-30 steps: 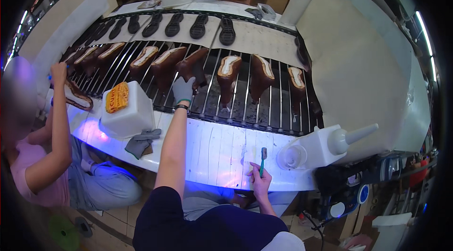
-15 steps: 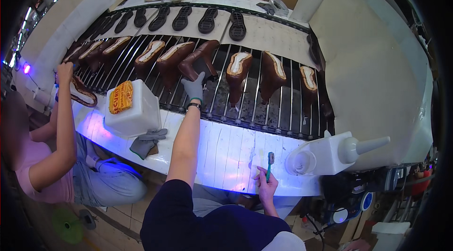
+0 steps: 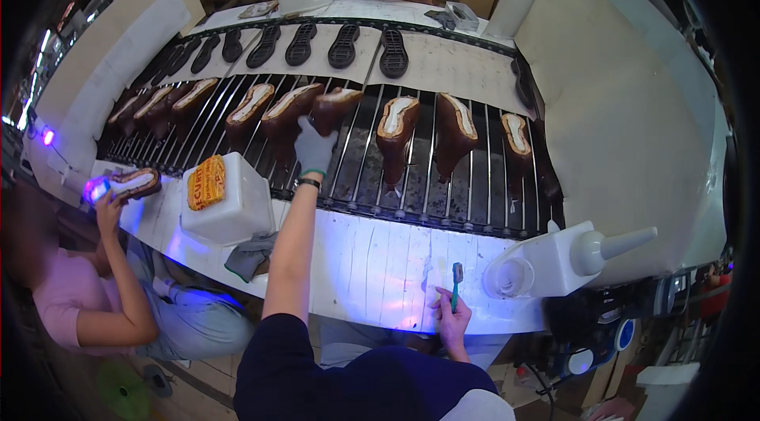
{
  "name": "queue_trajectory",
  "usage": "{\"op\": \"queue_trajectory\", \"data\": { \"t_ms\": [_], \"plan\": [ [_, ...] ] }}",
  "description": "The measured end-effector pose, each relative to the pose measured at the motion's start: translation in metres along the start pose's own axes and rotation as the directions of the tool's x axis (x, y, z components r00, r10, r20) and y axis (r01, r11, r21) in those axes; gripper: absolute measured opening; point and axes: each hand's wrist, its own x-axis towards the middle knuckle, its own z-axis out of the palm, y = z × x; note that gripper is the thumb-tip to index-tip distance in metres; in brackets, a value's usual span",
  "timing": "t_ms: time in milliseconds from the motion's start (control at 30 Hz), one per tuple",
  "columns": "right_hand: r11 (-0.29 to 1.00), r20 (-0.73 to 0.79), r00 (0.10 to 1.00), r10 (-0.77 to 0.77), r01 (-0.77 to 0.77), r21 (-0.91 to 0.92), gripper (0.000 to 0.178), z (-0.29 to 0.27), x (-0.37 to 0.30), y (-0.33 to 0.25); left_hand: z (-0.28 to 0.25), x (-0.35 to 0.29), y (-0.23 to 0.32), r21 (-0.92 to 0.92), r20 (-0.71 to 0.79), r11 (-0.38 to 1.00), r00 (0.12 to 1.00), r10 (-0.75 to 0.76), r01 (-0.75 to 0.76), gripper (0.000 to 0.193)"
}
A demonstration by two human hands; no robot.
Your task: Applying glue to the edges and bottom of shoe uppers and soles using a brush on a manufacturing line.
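Observation:
My left hand [image 3: 317, 148], in a grey glove, is closed on the dark brown boot [image 3: 334, 107] on the roller conveyor. That boot stands sole side up, its white-and-tan underside uppermost; part of its shaft is hidden behind my glove. My right hand [image 3: 453, 318], bare, grips a green-handled toothbrush [image 3: 456, 282] above the white table edge, bristles upward. Just right of it, a small clear cup [image 3: 509, 276] with whitish contents sits against a white plastic bottle [image 3: 558, 259] lying with its spout to the right.
More upturned brown boots [image 3: 397, 120] stand along the metal rollers [image 3: 372, 156]. Behind them, black shoe soles [image 3: 393, 53] lie in a row. A white container [image 3: 237, 203] and grey glove [image 3: 250, 256] are on the near table. At left, a co-worker [image 3: 103, 294] handles another boot [image 3: 136, 183].
The boot in my left hand has turned from lying sideways to sole up, and my hand has shifted slightly left. The co-worker has brought their boot down and nearer. My right hand stays nearly still.

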Motion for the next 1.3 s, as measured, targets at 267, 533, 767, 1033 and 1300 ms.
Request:
{"op": "queue_trajectory", "data": {
  "t_ms": [267, 533, 767, 1033, 1300],
  "plan": [
    [0.999, 0.015, 0.999, 0.037, -0.037, 0.019, 0.021, -0.004, 0.001, -0.004, -0.034, -0.042, -0.007, -0.150, 0.274, 0.972, 0.953, -0.133, 0.179, 0.066],
    [0.969, -0.087, 0.987, -0.134, 0.112, -0.221, 0.020, -0.024, 0.002, -0.009, -0.013, -0.107, 0.100, -0.888, 0.322, 0.441, 0.860, 0.395, 0.130, 0.036],
    [0.494, -0.079, 0.819, -0.568, 0.263, -0.829, 0.035, -0.046, 0.002, -0.009, 0.214, -0.030, 0.138, -0.707, 0.682, 0.513, 0.662, 0.311, 0.487, 0.044],
    [0.445, -0.038, 0.817, -0.576, 0.274, -0.852, 0.043, -0.044, 0.001, -0.004, 0.327, 0.053, 0.136, -0.623, 0.781, 0.286, 0.559, 0.278, 0.728, 0.049],
    [0.466, 0.001, 0.815, -0.580, 0.332, -0.820, 0.047, -0.046, 0.001, -0.003, 0.317, 0.032, 0.123, -0.599, 0.801, 0.400, 0.521, 0.295, 0.694, 0.063]
  ]
}}
